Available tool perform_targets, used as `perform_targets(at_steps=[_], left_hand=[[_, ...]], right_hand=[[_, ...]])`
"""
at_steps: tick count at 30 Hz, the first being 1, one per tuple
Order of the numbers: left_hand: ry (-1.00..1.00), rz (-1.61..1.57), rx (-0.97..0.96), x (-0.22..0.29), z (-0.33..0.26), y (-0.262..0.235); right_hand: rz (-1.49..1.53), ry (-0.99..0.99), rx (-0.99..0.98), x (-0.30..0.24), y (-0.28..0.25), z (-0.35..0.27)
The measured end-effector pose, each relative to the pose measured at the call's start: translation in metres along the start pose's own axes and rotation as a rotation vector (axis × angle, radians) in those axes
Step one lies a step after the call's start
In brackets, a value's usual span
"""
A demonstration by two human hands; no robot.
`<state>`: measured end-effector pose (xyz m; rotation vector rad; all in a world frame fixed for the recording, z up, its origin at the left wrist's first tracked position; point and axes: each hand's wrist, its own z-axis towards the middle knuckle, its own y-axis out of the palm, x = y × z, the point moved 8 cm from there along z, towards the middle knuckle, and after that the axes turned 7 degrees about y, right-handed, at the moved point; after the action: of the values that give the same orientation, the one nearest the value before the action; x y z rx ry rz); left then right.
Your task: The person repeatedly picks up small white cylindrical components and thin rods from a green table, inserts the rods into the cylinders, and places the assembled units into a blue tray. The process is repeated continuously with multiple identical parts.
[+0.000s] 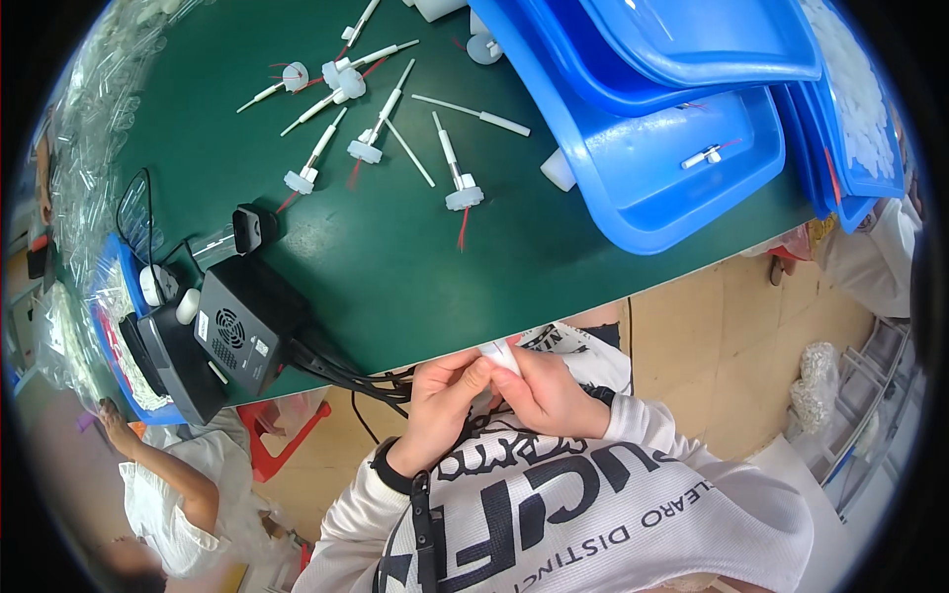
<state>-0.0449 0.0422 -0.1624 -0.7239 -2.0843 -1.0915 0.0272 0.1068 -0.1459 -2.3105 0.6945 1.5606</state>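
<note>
Close to my body, at the table's near edge, both hands are closed on one small white plastic part (501, 356). My left hand (442, 400) pinches it between thumb and fingers, and my right hand (550, 390) grips it from the other side. Fingers cover much of it, so its full shape is hidden. Beyond my hands, several white stick-like assemblies with round caps and red wires lie scattered; the nearest assembly (461, 195) is in the middle of the green table (395, 272).
Blue trays (638, 232) are stacked at the right; one holds a small white part with a red wire (710, 156). At left stand a grey box-shaped device (247, 331) with cables, and clear plastic tubes (99, 128). Another person's arm (168, 469) shows at lower left.
</note>
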Motion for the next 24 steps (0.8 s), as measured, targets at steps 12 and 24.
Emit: perform_targets(at_steps=[12,24], left_hand=[[-0.097,-0.128,0.033,-0.003,0.0,0.003],[-0.112,0.1,0.279,0.017,-0.009,0.002]], right_hand=[[-0.042,-0.046,0.032,-0.004,0.0,-0.001],[0.564,0.223,-0.251,0.03,0.03,-0.005]])
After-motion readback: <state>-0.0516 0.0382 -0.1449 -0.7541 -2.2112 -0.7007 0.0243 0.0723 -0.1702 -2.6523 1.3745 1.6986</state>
